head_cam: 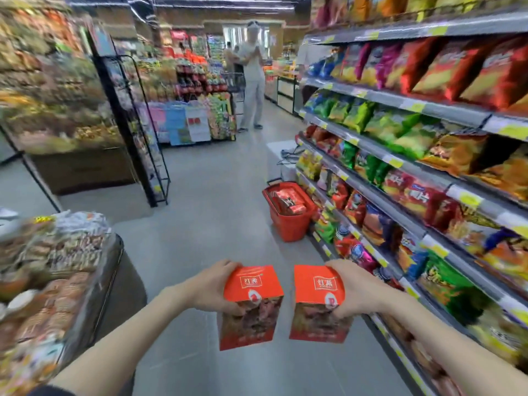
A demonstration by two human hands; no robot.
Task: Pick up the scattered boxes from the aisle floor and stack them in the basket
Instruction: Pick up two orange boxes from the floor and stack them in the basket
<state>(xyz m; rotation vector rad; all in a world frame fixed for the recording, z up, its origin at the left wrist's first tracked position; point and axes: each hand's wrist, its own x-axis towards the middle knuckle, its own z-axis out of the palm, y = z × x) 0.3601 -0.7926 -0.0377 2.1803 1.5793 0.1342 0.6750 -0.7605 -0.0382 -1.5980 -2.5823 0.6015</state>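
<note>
2 boxes were in hand, the left hand (213,287) gripping the left box (251,307) and the right hand (354,290) the right box (317,304), just apart, while the basket (290,228) sat on the floor (217,212) ahead and rightward, nearer the right hand.

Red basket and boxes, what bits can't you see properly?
Head view:
- Inside the red basket: its wall hides how many packs lie there.
- On the left box: the side under the left hand.
- On the right box: the side under the right hand.
- The goods on the left: blurred, labels unreadable.
</note>
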